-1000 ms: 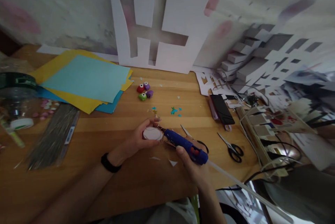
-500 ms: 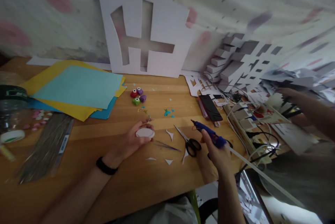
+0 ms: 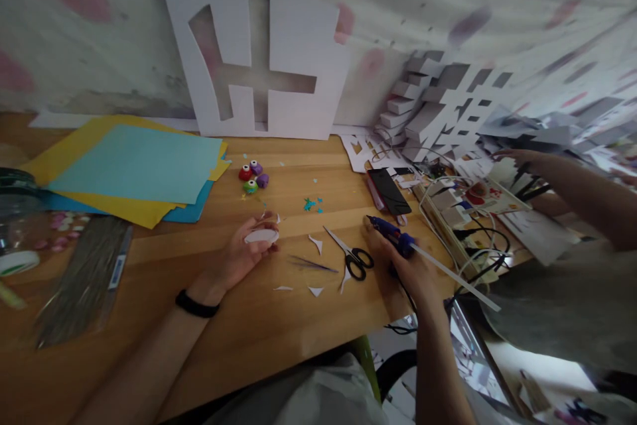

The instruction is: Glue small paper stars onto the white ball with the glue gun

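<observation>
1. Left of the scissors (image 3: 351, 253), the left hand (image 3: 236, 258) partly hides a white disc (image 3: 261, 236).
2. Right of them, the right hand (image 3: 414, 271) covers part of a glue gun (image 3: 389, 229).
3. Far left of them, the edge crops a jar (image 3: 14, 229).

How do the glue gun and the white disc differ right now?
- Color: the glue gun is mostly blue; the disc is white.
- Shape: the glue gun is elongated, with a pale stick out its back; the disc is flat and rounded.
- Holder: the glue gun is in the right hand, the disc in the left hand.

Shared: both are hand-held, apart from each other.
</observation>
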Tool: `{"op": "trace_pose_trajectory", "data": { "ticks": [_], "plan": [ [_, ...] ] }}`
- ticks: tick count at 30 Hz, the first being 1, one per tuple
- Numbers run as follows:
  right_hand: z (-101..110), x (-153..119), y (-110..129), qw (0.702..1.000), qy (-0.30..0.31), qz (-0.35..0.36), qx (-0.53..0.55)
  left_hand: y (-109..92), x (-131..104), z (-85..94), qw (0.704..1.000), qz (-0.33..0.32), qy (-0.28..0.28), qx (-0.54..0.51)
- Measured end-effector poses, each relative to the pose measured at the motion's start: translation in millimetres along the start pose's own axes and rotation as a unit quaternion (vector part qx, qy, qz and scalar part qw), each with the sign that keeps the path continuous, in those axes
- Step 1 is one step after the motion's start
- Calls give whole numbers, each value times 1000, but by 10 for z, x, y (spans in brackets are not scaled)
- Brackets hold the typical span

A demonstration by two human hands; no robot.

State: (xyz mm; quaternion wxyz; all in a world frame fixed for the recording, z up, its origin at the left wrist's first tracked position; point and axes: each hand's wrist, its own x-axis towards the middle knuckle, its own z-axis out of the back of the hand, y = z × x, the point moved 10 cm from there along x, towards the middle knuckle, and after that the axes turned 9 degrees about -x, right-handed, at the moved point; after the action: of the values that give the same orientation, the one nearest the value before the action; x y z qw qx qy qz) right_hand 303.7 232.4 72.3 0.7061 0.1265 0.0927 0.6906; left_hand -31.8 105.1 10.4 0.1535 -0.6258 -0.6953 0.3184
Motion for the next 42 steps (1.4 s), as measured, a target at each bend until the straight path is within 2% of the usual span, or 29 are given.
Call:
{"op": "trace_pose_trajectory", "data": {
  "ticks": [3, 5, 7, 9, 11, 13, 15, 19, 24, 27, 33, 37, 39, 42],
  "plan": [
    [130, -216, -137, 997, 20, 12, -77, -10, 3, 10, 1000, 0, -11, -7],
    [86, -426, -72, 993, 78, 35, -76, -3, 12, 17, 1000, 3, -18, -10],
    [-34, -657, 257, 985, 127, 110, -29, 21, 23, 25, 1000, 9, -21, -11],
    [-87, -859, 766, 969, 103, 221, 47, 43, 32, 36, 1000, 8, -21, -9],
    [-200, -1048, 1262, 935, 79, 337, 82, 51, 31, 50, 1000, 1, -21, -5],
    [-371, -1127, 1562, 916, 66, 390, 64, 46, 21, 58, 1000, -8, -21, 3],
    [-537, -1137, 1702, 908, 70, 412, 34, 48, 8, 52, 1000, -8, -18, 5],
    [-697, -1124, 1719, 903, 85, 421, -2, 114, -3, -17, 1000, 23, 0, -19],
    [-678, -1097, 1677, 907, 63, 417, -15, 136, -14, -88, 999, 34, 14, -37],
    [-592, -1020, 1621, 920, 70, 383, 48, 114, -29, -96, 999, 33, 16, -31],
    [-416, -689, 1439, 941, 107, 256, 195, 76, -34, -125, 998, 43, 11, -40],
    [-326, -432, 1480, 938, 91, 248, 223, 50, -21, -127, 998, 45, 4, -43],
    [-319, -300, 1517, 946, 84, 244, 198, 54, -16, -101, 998, 47, -5, -44],
    [-426, -145, 1616, 959, 112, 246, 87, 72, -14, -72, 998, 50, -8, -45]
  ]
}}
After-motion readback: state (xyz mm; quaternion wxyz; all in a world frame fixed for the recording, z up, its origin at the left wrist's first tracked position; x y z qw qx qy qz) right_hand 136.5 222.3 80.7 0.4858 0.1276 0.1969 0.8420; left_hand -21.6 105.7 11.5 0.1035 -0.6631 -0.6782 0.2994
